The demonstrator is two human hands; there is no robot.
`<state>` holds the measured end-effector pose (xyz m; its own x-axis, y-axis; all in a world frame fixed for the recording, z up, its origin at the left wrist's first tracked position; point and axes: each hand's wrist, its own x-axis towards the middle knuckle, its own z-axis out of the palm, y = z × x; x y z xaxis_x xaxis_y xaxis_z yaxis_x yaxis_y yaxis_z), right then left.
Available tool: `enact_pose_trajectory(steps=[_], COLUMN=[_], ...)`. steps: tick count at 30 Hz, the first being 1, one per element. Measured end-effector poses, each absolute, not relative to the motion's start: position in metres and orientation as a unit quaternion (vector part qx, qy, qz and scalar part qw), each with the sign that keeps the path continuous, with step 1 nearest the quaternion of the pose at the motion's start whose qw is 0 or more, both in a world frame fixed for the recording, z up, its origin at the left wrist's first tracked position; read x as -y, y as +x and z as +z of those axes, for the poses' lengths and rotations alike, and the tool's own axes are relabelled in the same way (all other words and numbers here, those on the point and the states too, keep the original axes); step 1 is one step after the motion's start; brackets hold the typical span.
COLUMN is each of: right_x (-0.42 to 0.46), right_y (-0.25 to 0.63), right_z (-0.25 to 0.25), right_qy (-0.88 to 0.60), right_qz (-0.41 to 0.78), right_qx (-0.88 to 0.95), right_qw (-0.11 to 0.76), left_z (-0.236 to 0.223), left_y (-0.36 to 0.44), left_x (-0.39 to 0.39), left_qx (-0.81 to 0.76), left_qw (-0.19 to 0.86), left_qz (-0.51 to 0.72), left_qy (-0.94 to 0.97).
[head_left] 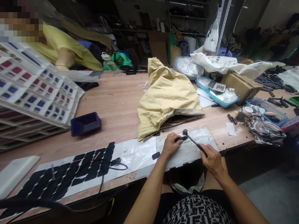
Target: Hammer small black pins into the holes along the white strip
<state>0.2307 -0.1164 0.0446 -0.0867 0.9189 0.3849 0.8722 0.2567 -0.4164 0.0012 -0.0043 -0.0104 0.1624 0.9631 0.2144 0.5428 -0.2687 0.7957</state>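
Observation:
My right hand (pixel 212 160) is closed round the dark grip of a small hammer (pixel 193 140). The hammer's round metal head is over the work surface, beside my left fingertips. My left hand (pixel 171 145) pinches a slim black piece (pixel 181 138) low over a pale board (pixel 198 152) covered with clear film. Whether the hammer head touches the piece I cannot tell. Left of the board, a black rounded patch (pixel 156 155) lies on white sheeting (pixel 137 154). Just beyond my hands sits a yellow cloth sack (pixel 169 93), its dark mouth towards me.
Rows of black patches (pixel 79 165) and a cable (pixel 102 174) lie at left, near a purple tray (pixel 86 124) and white lattice crates (pixel 42 90). At right are a blue basket with a calculator (pixel 216 86), a carton (pixel 243 85) and bundled cloth (pixel 265 130). A person in yellow (pixel 70 46) is across the table.

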Motion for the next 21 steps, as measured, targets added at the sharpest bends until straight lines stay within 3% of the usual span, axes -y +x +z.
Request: enact_pose_trajectory(steps=[6, 11, 17, 21], right_x=[0.116, 0.088, 0.05, 0.047], right_y=[0.239, 0.247, 0.268, 0.276], right_z=[0.039, 0.033, 0.031, 0.032], right_qy=[-0.614, -0.627, -0.643, -0.621], right_qz=[0.049, 0.113, 0.392, 0.443], right_qx=[0.736, 0.672, 0.468, 0.449], right_qw=[0.28, 0.377, 0.463, 0.466], left_z=[-0.012, -0.012, -0.004, 0.009], left_y=[0.001, 0.0, -0.001, 0.0], left_x=[0.003, 0.004, 0.008, 0.014], left_qx=[-0.537, -0.537, -0.52, -0.519], left_qw=[0.275, 0.262, 0.271, 0.281], left_qz=[0.361, 0.35, 0.341, 0.341], left_qy=[0.711, 0.722, 0.734, 0.732])
